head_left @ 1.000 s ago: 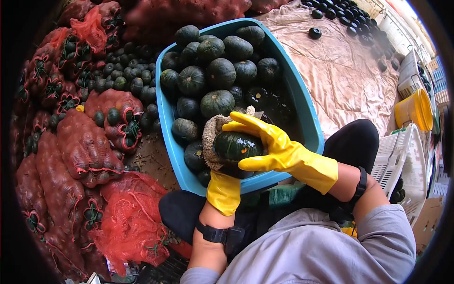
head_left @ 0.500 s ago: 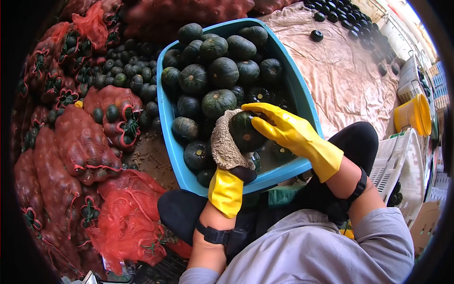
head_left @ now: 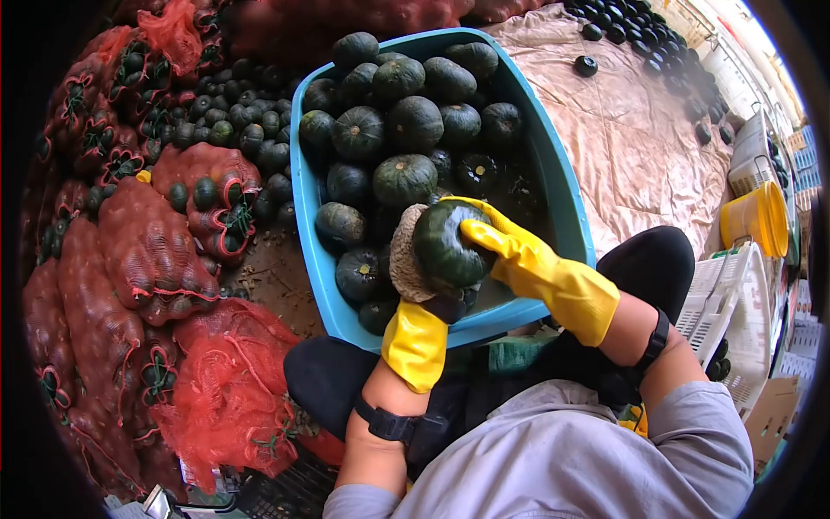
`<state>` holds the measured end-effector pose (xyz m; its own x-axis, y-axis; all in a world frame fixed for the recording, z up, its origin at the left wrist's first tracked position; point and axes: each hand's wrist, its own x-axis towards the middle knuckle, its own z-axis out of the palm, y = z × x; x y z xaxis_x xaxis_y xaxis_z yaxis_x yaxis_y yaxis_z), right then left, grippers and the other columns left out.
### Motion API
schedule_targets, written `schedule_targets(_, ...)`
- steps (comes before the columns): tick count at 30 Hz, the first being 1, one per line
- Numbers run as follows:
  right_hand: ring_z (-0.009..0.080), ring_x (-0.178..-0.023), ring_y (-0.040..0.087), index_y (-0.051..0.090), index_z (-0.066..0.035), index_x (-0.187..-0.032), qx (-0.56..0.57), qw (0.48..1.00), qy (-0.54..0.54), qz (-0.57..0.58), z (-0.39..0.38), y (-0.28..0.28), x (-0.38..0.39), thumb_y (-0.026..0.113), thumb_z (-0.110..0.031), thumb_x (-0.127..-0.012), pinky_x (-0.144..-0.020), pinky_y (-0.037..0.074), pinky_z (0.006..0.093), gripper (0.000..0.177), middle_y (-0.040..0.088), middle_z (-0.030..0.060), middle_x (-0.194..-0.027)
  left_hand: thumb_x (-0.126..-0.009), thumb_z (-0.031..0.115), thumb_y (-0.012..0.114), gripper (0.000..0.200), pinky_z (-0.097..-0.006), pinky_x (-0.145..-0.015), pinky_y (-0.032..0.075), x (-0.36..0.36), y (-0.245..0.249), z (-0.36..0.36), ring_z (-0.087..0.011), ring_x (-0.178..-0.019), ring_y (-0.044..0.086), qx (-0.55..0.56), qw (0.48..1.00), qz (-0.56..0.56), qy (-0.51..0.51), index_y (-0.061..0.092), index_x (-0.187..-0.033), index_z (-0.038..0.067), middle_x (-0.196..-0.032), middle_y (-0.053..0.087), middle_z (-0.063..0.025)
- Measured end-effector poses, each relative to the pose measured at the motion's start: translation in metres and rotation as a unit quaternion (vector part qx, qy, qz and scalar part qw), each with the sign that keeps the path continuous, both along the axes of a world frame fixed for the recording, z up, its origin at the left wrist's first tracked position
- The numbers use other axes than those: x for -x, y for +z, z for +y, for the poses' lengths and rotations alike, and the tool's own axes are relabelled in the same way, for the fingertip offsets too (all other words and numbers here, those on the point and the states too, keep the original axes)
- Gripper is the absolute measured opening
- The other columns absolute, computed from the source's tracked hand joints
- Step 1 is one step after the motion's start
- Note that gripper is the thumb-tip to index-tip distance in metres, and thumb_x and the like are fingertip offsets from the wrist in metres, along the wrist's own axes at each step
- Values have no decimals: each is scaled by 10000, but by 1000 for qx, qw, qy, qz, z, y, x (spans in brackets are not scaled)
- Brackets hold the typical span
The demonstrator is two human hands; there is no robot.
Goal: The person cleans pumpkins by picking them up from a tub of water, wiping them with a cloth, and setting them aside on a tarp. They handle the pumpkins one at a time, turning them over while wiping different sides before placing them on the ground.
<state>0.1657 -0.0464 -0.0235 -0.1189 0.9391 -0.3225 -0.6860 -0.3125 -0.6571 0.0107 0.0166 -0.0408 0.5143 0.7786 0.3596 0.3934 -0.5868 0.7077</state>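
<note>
A wet dark green pumpkin (head_left: 450,245) is held between my two hands above the near end of a blue tub (head_left: 581,203). On its left side my left hand (head_left: 413,298), in a yellow glove with a beige textured cloth mitt (head_left: 405,256) over the fingers, presses against it; those fingers are hidden under the mitt. My right hand (head_left: 510,251), in a yellow rubber glove, grips the pumpkin's right side, thumb in front. Many more pumpkins (head_left: 405,180) are piled in the tub, with some water around them.
Red mesh sacks (head_left: 156,251) full of pumpkins lie at the left, beside a loose pile (head_left: 251,138). A brown sheet (head_left: 622,138) spreads at the right with pumpkins on its far part. A yellow bucket (head_left: 754,218) and white crates (head_left: 735,320) stand at the far right.
The pumpkin has turned and tipped between my hands, showing a shiny wet side. My right hand has shifted slightly left and down with its fingers further behind the pumpkin.
</note>
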Motion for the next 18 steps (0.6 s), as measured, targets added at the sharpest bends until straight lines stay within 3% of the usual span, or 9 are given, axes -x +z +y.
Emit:
schedule_targets(1, 246, -1333, 583, 529, -119, -1519, 50, 991, -126, 15, -4, 0, 17, 805, -316, -972, -1124, 487, 401, 643, 596, 124, -1438, -707, 316, 883, 576, -430, -942, 559, -2, 2, 1, -339, -1055, 693, -34, 999, 0, 14, 674, -1199, 103, -1150, 703, -143)
schedule_targets(2, 258, -1322, 590, 526, -112, -1515, -1, 983, -133, -127, 0, -19, 16, 802, -299, -974, -1126, 486, 404, 636, 596, 131, -1431, -680, 336, 868, 560, -455, -875, 565, -5, 9, 3, -366, -986, 693, -69, 997, 0, 29, 699, -1166, 115, -1121, 710, -152)
schedule_targets(3, 270, -1310, 598, 522, -106, -1512, -52, 953, -138, -265, 9, -20, 16, 800, -282, -975, -1127, 484, 407, 629, 596, 137, -1425, -657, 312, 877, 601, -457, -909, 561, -4, 6, 3, -364, -1026, 690, -41, 999, -8, 29, 686, -1189, 104, -1145, 706, -158)
schedule_targets(5, 377, -1277, 611, 483, -123, -1543, -109, 837, -3, -536, 8, -11, -13, 851, -170, -884, -1110, 484, 433, 756, 601, 222, -1378, -611, 264, 894, 688, -461, -978, 553, 2, -2, 1, -359, -1106, 683, 17, 999, -25, 27, 661, -1233, 81, -1193, 698, -171)
schedule_targets(7, 293, -1299, 569, 434, -100, -1581, -190, 796, 61, -572, -1, 9, -12, 850, -114, -874, -1129, 447, 396, 820, 587, 179, -1369, -565, 216, 910, 779, -464, -1047, 544, 6, -1, 0, -355, -1187, 676, 74, 996, -44, 29, 635, -1277, 58, -1241, 691, -183)
schedule_targets(8, 352, -1315, 552, 450, -106, -1574, -188, 778, 105, -590, 0, 18, -15, 868, -86, -827, -1141, 437, 422, 856, 567, 208, -1379, -466, 222, 914, 887, -469, -1082, 526, 19, 8, -2, -388, -1193, 672, -7, 1000, 14, 5, 640, -1290, 39, -1248, 685, -207)
schedule_targets(11, 378, -1287, 561, 465, -110, -1565, -220, 775, 90, -585, -2, 13, -17, 879, -87, -808, -1138, 442, 438, 863, 567, 213, -1376, -438, 179, 907, 932, -469, -1111, 508, 22, 3, -3, -413, -1208, 664, -45, 999, -13, 14, 635, -1318, 36, -1265, 687, -200)
schedule_targets(12, 380, -1287, 561, 465, -111, -1565, -216, 774, 93, -588, -2, 13, -18, 880, -91, -808, -1138, 442, 439, 864, 567, 212, -1378, -402, 172, 917, 998, -468, -1117, 504, 21, 1, 0, -418, -1231, 654, 42, 999, 9, 14, 622, -1346, 38, -1279, 686, -197)
schedule_targets(18, 387, -1293, 559, 471, -113, -1555, -210, 773, 100, -591, -2, 12, -18, 881, -101, -808, -1136, 447, 443, 853, 564, 211, -1384, -378, 177, 938, 1058, -462, -1117, 507, 23, 3, 0, -413, -1225, 660, -7, 1000, 6, 13, 602, -1368, 23, -1284, 687, -204)
